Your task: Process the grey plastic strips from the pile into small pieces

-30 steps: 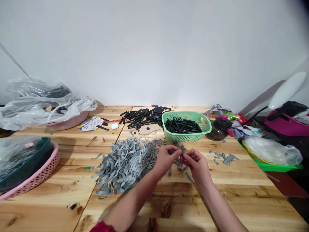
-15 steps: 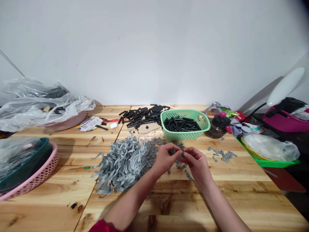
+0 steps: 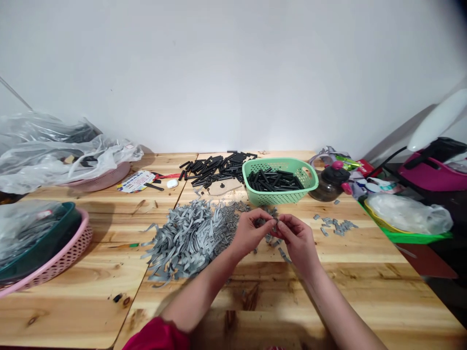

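My left hand (image 3: 253, 231) and my right hand (image 3: 297, 239) meet over the wooden table, fingertips pinched together. Between them is a small grey piece (image 3: 275, 224), mostly covered by the fingers, so its exact kind does not show. To the left of my hands lies a large heap of grey strips (image 3: 189, 238), with small cut grey pieces (image 3: 228, 221) along its right side. A few more grey bits (image 3: 283, 254) lie beneath and beside my right hand. Just beyond the hands stands a green basket (image 3: 280, 197) holding black tubes (image 3: 272, 181).
Loose black tubes (image 3: 219, 167) lie behind the heap. Small grey pieces (image 3: 339, 226) are scattered at right, near a dark glass jar (image 3: 328, 183). Pink baskets (image 3: 78, 243) with plastic-covered contents stand at left. A white case (image 3: 172, 183) and a printed card (image 3: 136, 181) lie at back left.
The view has tilted slightly, shifting the scene a little upward. Both hands stay together at the same spot, with fingers still pinched around the small piece.
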Demonstrator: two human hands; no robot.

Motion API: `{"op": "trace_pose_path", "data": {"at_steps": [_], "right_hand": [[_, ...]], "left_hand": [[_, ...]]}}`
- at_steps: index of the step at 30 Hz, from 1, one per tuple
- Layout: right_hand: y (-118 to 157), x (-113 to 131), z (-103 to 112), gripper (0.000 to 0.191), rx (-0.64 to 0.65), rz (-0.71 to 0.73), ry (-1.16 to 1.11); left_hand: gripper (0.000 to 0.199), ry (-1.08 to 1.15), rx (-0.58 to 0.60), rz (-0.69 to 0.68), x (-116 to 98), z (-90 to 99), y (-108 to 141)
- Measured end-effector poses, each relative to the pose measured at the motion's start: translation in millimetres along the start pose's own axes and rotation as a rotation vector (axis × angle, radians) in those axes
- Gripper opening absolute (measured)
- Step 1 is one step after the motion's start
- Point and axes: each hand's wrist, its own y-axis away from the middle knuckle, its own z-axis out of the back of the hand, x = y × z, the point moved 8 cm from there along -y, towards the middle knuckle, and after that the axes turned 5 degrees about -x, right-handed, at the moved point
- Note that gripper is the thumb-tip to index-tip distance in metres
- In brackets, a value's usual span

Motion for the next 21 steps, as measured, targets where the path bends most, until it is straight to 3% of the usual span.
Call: {"op": "trace_pose_path", "data": {"at_steps": [6, 14, 21], "right_hand": [[5, 2, -2, 0.018, -0.013, 0.059, -0.040], [6, 7, -4, 0.014, 0.022, 0.115, 0.026], [4, 6, 2, 0.018, -0.008, 0.159, 0.105]], "left_hand": [[0.020, 0.059, -0.016, -0.035, 4, -2.2, 2], [0.023, 0.268, -0.018, 0.120, 11, -7.5, 4], [0.027, 0.159, -0.075, 0.185, 8, -4.3, 6]]}}
